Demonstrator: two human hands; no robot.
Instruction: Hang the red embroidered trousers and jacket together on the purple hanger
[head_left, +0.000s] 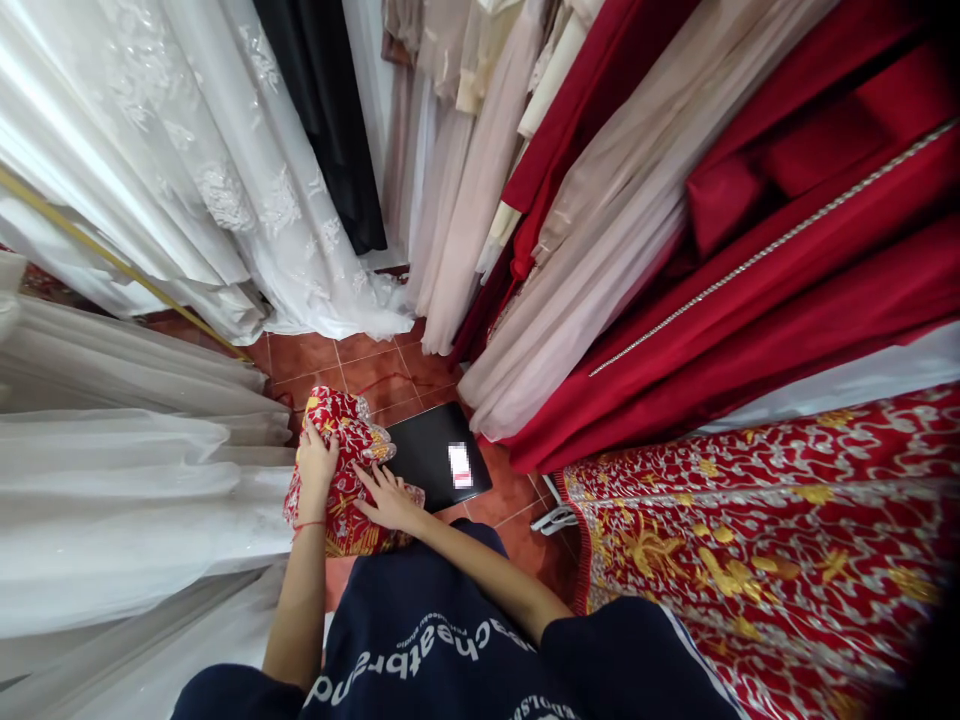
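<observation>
A folded red garment (341, 420) with gold and silver embroidery lies bunched low in front of me. My left hand (318, 460) rests on its left side, fingers laid over the cloth; a thin red string circles that wrist. Flat on the garment's right part lies my right hand (390, 498), its fingers stretched out and apart. Partly under the garment's right edge is a flat black rectangular panel (420, 440) with a small white and red label. What lies beneath the cloth is hidden.
White gowns (285, 210) hang at the left and back, beside a black garment (330, 120). Pale tulle and red dresses (637, 370) hang at right. An embroidered red cloth (697, 540) spreads at lower right. A yellow pole (127, 265) slants above the tiled floor (300, 355).
</observation>
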